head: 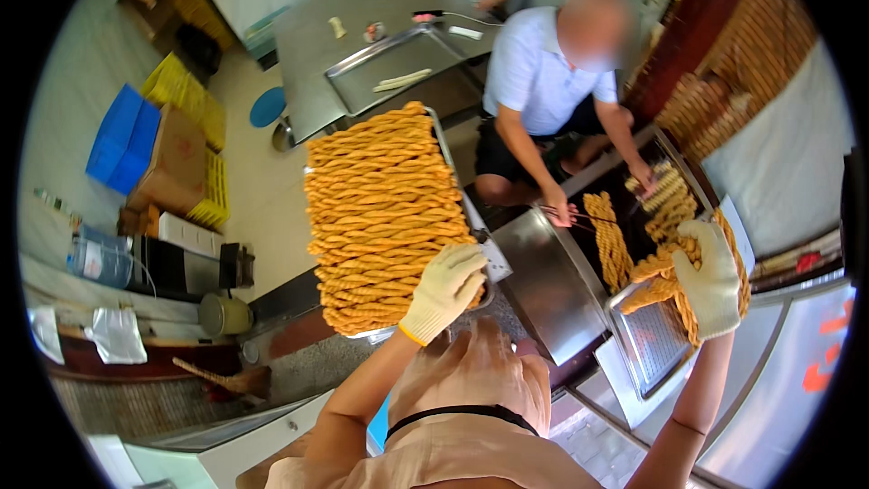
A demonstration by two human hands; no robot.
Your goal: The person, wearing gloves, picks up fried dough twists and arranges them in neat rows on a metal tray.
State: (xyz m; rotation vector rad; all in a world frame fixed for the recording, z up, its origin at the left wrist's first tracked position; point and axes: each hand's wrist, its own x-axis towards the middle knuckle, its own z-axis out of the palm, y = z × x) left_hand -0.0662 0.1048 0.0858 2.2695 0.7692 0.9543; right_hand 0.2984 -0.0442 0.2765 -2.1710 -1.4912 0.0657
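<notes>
My left hand, in a white knit glove, lies on the front right corner of a big stack of golden fried dough twists. Its fingers bend over the twists, and whether they grip one is hidden. The stack covers a metal tray, whose rim shows on the right. On my right, my other gloved hand, my right hand, is closed around fried dough twists above a perforated metal draining tray. More twists lean across that tray's back edge.
Beyond the draining tray is a fryer with dark oil. A co-worker sits behind it, holding tongs or sticks near floating twists. A steel cover lies between the stack and draining tray. Pale dough strips rest on the back table.
</notes>
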